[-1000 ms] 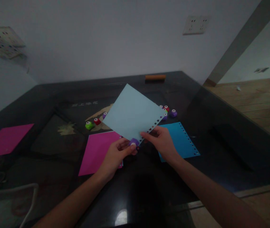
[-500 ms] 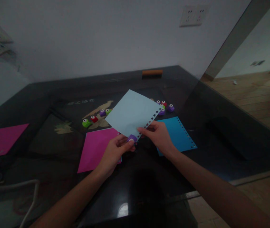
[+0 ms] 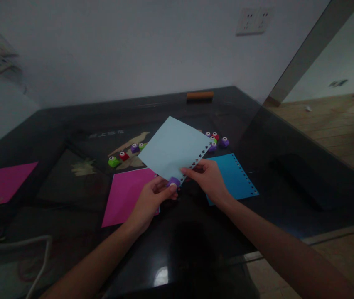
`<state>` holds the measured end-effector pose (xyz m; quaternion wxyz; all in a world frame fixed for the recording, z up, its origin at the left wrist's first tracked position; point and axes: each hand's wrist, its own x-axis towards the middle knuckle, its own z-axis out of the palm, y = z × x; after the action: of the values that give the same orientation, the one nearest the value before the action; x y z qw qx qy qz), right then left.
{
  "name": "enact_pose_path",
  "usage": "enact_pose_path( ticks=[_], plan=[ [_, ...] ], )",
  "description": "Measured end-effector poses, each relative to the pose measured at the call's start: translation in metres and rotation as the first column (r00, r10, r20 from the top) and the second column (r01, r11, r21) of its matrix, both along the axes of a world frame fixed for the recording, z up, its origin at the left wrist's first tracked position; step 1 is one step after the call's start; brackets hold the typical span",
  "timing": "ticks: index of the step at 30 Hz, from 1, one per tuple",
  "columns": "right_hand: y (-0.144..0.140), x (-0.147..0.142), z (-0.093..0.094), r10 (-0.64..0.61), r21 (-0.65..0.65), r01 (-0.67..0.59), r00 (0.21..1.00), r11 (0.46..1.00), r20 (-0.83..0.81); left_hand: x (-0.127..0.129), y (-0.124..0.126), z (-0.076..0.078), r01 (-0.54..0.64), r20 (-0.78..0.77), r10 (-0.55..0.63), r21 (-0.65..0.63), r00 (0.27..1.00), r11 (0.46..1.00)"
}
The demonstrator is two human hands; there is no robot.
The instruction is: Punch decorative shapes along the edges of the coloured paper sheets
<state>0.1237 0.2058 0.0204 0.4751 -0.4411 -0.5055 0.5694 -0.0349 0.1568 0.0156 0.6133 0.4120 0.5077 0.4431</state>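
Observation:
A pale blue sheet of paper (image 3: pixel 172 145) is held up over the table, with a row of star and other small shaped holes along its right-hand edge. My right hand (image 3: pixel 207 177) pinches that punched edge, thumb on top and fingers behind. A small purple craft punch (image 3: pixel 173 182) sits on the sheet's near corner, and my left hand (image 3: pixel 152 197) is closed round it with the thumb on its white button. Under my left hand lies a pink sheet (image 3: pixel 122 197). Beneath my right wrist is a bright blue sheet (image 3: pixel 234 176) with holes down its right edge.
More craft punches stand behind the paper, a green one (image 3: pixel 113 161) leftmost and a purple one (image 3: pixel 224 142) rightmost. Another pink sheet (image 3: pixel 4 182) lies at the far left, near a white tube (image 3: pixel 44 249). An orange-brown cylinder (image 3: pixel 200 96) rests by the wall; a dark object (image 3: pixel 301 178) lies right.
Almost nothing differs. Both hands, the pale blue sheet and the purple punch stay in the same place; the view has shifted very slightly.

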Motion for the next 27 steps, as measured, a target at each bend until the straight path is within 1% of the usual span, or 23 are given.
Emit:
enact_pose_path(
  ticks=[8, 14, 20, 27],
  plan=[
    [-0.0004, 0.0004, -0.0014, 0.002, 0.022, -0.002, 1.000, 1.000, 0.018, 0.0016, -0.0011, 0.0036, -0.008, -0.037, 0.008, 0.000, 0.999, 1.000],
    [-0.0007, 0.0002, -0.0005, 0.001, 0.025, -0.001, 1.000, 1.000, 0.018, 0.0009, -0.0008, 0.0016, 0.001, -0.007, -0.001, 0.008, 1.000, 1.000],
    [-0.0012, -0.0002, 0.0016, -0.006, 0.022, 0.006, 1.000, 1.000, 0.019, 0.0012, -0.0008, 0.0025, -0.005, -0.035, 0.005, -0.002, 0.999, 1.000],
    [-0.0008, 0.0000, -0.0009, -0.001, 0.018, 0.001, 1.000, 1.000, 0.008, 0.0018, -0.0014, 0.0029, -0.018, -0.022, 0.018, -0.001, 1.000, 1.000]
  ],
)
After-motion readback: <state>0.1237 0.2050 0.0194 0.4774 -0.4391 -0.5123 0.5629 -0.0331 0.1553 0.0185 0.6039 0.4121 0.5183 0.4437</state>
